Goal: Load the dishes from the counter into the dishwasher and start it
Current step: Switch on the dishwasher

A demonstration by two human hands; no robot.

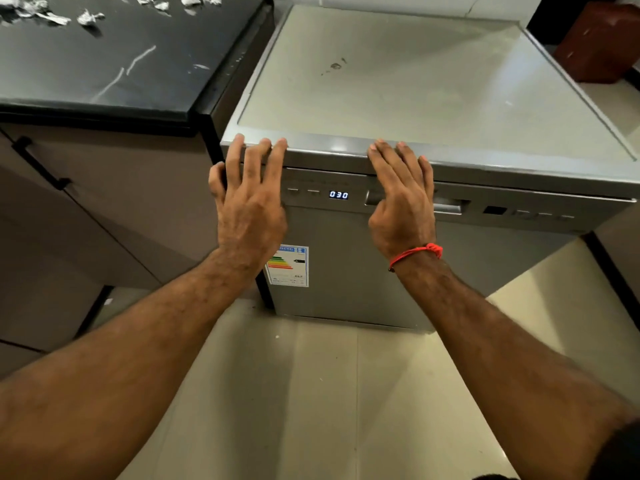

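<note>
A grey steel dishwasher [346,258] stands in front of me with its door closed. Its display [338,195] reads 030, and the recessed door handle [446,206] lies to the right of it. My left hand [249,199] presses flat against the door's top left corner, fingers straight and reaching the top's front edge. My right hand [401,199] lies flat over the left part of the handle, fingertips at the same edge. No dishes are in view.
A black marble counter [114,64] adjoins the dishwasher on the left, with crumpled foil scraps [86,17] at its far edge. Below it is a brown cabinet with a black handle [40,162]. A brown box [602,43] stands at far right. Beige floor tiles [329,393] lie below.
</note>
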